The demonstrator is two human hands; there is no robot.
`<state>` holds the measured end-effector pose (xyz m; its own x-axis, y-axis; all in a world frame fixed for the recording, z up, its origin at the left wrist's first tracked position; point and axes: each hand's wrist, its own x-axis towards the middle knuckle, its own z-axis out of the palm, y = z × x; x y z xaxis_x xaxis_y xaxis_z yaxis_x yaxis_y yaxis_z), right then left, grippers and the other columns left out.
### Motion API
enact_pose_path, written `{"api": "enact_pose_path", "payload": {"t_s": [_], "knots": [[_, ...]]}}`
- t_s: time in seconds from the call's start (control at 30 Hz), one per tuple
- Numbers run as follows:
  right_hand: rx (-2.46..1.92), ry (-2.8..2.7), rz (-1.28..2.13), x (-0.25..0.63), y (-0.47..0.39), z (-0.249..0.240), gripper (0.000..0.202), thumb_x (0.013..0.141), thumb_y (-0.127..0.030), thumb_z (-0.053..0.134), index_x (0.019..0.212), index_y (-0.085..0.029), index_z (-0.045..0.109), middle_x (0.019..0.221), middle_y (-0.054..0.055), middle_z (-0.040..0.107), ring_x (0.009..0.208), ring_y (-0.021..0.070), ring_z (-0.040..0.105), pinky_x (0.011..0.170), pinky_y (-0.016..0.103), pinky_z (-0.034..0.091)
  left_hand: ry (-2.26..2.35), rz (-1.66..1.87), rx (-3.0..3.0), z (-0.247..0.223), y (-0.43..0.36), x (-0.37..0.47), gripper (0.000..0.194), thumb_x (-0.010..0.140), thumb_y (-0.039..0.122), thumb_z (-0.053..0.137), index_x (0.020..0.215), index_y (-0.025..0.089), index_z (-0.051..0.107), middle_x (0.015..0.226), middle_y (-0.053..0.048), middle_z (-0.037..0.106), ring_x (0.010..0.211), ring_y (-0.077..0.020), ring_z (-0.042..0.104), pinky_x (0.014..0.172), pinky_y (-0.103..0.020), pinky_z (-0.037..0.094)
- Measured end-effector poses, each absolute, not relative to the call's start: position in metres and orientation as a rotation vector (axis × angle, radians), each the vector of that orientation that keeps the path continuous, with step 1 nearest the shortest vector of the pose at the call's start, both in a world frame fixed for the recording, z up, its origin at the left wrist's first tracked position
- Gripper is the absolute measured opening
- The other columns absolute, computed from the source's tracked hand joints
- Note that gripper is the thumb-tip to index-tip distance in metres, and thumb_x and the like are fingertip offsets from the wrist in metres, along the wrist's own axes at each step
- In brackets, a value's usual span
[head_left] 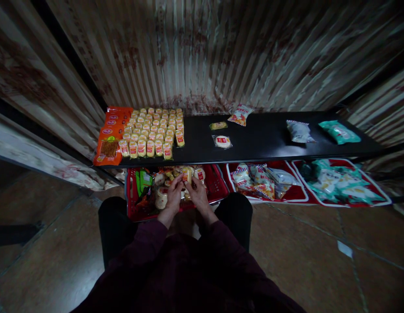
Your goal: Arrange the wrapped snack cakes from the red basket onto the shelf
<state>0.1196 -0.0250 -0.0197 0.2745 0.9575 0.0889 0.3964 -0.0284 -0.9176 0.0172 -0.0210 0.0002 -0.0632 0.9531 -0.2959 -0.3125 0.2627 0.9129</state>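
Between the fingertips of my left hand (pixel 174 194) and my right hand (pixel 197 194) is a small wrapped yellow cake (pixel 187 174) with a red and white label. Both hands are closed on its sides, just above a red basket (pixel 133 212) that rests in front of my knees. Inside the basket lie round wrapped cakes (pixel 161 199), a green packet (pixel 143 181) and other small packets, partly hidden by my hands. Tight rows of similar yellow cakes (pixel 150 148) stand at the left of the black shelf (pixel 260 139), beyond the basket.
An orange packet (pixel 110 137) lies at the shelf's left end. Further right on it are a flat wrapped cake (pixel 223 141), a red-and-white bag (pixel 240 114), a pale bag (pixel 299 131) and a teal bag (pixel 340 132). Two more bagged-snack baskets (pixel 299 201) stand below.
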Motion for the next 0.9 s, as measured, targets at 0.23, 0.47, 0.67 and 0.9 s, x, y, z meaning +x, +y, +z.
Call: {"api": "enact_pose_path", "payload": {"t_s": [0.23,0.47,0.67,0.9], "knots": [[-1.471,-1.094,0.899,0.121,-0.017,-0.017,0.043,0.078,-0.039,0.059,0.115,-0.018,0.057,0.096,0.008,0.071,0.085,0.0222,0.067,0.081,0.038,0.053,1.204,1.267,0.843,0.003,-0.012,0.02,0.035,0.07,0.012,0.057,0.101,0.021,0.068,0.113,-0.007,0.066,0.106,-0.0201,0.058,0.097,-0.035,0.041],[-1.428,-1.093,0.887,0.122,-0.008,-0.013,0.038,0.078,-0.039,0.058,0.111,-0.019,0.058,0.102,0.009,0.069,0.092,0.0217,0.067,0.086,0.038,0.052,1.237,1.286,0.968,0.005,-0.007,0.02,0.034,0.072,0.012,0.054,0.102,0.022,0.068,0.11,-0.006,0.066,0.103,-0.0193,0.058,0.098,-0.035,0.04],[-1.451,-1.181,0.787,0.126,0.004,0.006,0.034,0.08,-0.036,0.056,0.108,-0.018,0.06,0.106,0.01,0.068,0.097,0.0223,0.064,0.09,0.038,0.05,1.218,1.303,1.094,0.017,0.003,0.021,0.036,0.072,0.01,0.054,0.103,0.022,0.068,0.112,-0.006,0.065,0.105,-0.0205,0.056,0.102,-0.037,0.037],[-1.5,-1.242,0.695,0.13,0.032,0.016,0.033,0.08,-0.035,0.056,0.107,-0.017,0.062,0.107,0.011,0.067,0.095,0.0233,0.063,0.089,0.04,0.048,1.232,1.382,1.122,0.033,0.026,0.026,0.041,0.069,0.006,0.055,0.103,0.024,0.068,0.11,-0.006,0.064,0.106,-0.0211,0.055,0.102,-0.035,0.036]]}}
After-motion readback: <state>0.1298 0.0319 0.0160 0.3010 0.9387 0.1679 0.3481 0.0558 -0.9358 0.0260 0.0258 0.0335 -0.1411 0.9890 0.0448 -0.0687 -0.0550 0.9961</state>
